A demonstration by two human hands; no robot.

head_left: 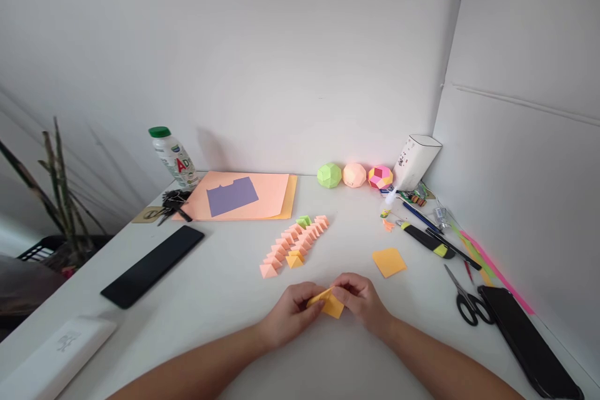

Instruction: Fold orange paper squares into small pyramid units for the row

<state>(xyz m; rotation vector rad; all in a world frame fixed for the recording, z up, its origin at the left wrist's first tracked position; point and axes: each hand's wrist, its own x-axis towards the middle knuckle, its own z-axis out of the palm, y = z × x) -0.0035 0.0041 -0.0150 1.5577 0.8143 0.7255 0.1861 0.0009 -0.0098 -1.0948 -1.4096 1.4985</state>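
Observation:
A small yellow-orange sheet of paper (334,307), partly folded, is held between my two hands at the front middle of the table. My left hand (291,314) pinches its left side between thumb and fingers. On the upper right edge, my right hand (360,301) grips it the same way; some fingertips are hidden. Just beyond them lie two slanting rows of folded paper pieces (281,249), mostly peach, with green ones (304,221) at the far end and yellow-orange ones (295,259) nearer. Right of these rests a square yellow-orange paper stack (389,262).
Scissors (466,300), a cutter knife (426,239) and a black phone (529,340) lie to the right. Paper balls (354,175) line the wall. Left are peach sheets (197,203), a bottle (173,156), a black slab (152,265) and a white box (59,356).

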